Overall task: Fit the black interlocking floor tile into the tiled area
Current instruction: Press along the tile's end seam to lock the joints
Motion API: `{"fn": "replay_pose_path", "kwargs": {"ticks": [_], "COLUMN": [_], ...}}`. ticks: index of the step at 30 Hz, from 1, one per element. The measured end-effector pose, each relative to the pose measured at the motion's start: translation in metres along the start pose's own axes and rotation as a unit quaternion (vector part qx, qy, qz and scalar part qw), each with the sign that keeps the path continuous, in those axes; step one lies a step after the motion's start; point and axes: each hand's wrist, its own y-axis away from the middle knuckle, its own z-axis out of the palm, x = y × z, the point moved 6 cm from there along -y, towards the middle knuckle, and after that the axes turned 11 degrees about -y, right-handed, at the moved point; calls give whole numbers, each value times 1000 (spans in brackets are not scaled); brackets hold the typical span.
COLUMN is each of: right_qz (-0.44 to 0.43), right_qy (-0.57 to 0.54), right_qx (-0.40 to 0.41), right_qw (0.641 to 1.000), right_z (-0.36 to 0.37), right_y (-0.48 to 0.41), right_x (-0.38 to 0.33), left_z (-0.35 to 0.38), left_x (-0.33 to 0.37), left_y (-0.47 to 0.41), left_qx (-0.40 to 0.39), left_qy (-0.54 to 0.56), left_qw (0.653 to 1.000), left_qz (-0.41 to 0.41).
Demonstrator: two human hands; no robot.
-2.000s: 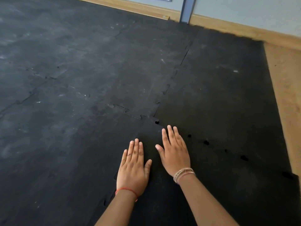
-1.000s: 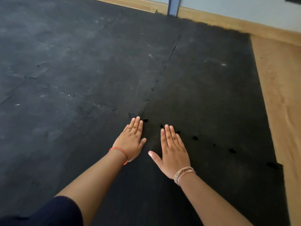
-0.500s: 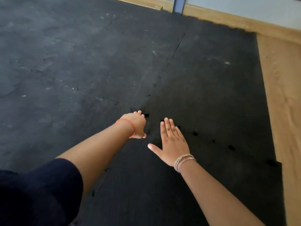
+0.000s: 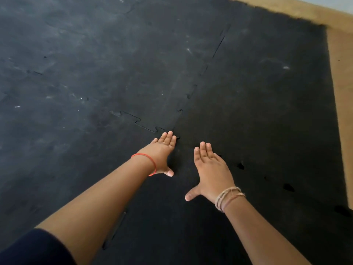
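Nearest the camera, the black interlocking floor tile (image 4: 172,222) lies flat under both forearms, its left edge marked by a partly open seam (image 4: 114,231) that runs away from the viewer, so that side does not look fully seated. Further out, the right hand (image 4: 211,174) rests palm down on the tile's far part, fingers straight and together, thumb spread to the left, gripping nothing. Just left of it and slightly farther, the left hand (image 4: 162,153) also lies open and flat, its fingertips (image 4: 169,136) reaching the far left corner of the tile where the toothed joints meet. That corner is the relation that matters: the unseated teeth lie directly ahead of and under the left hand, which is the nearer one to it, while the far seam runs rightwards from there past the right hand, shown by a row of dark gaps (image 4: 241,166) toward the right. Beyond the hands the tiled area (image 4: 95,64) stretches away, dusty grey, with another tile (image 4: 267,92) far right against the wooden floor (image 4: 342,83). There are no containers in view. The next press probably belongs at that corner, then along the gaps.
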Motion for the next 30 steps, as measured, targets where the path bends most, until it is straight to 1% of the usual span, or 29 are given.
{"fn": "replay_pose_path", "kwargs": {"ticks": [7, 10, 13, 15, 17, 19, 22, 26, 30], "right_qz": [21, 28, 14, -28, -82, -114, -119, -93, -78], "right_qy": [42, 26, -21, -39, -23, 25, 84, 127, 112], "right_qx": [-45, -44, -18, -10, -18, -23, -60, -90, -96], "right_qw": [998, 998, 1000, 999, 996, 993, 988, 983, 986], "right_z": [-8, -15, -10, -5, -2, -5, -8, -9, -11], "right_y": [-12, -15, -6, 1, 0, -13, -32, -40, -40], "right_x": [-7, -11, -9, -15, -32, -46, -52, -57, -62], "left_z": [-4, -8, 4, 30, 53, 70, 75, 71, 71], "left_x": [5, 5, 2, 0, -3, -8, -12, -13, -16], "left_y": [-3, 1, 18, 42, 71, 88, 86, 81, 84], "left_qx": [-28, -12, 55, 132, 239, 273, 282, 283, 255], "left_qy": [-43, -18, 49, 59, 65, 53, 36, 6, 24], "left_qw": [999, 1000, 997, 988, 963, 952, 949, 948, 957], "left_qz": [-11, -14, -29, -62, -103, -127, -137, -142, -138]}}
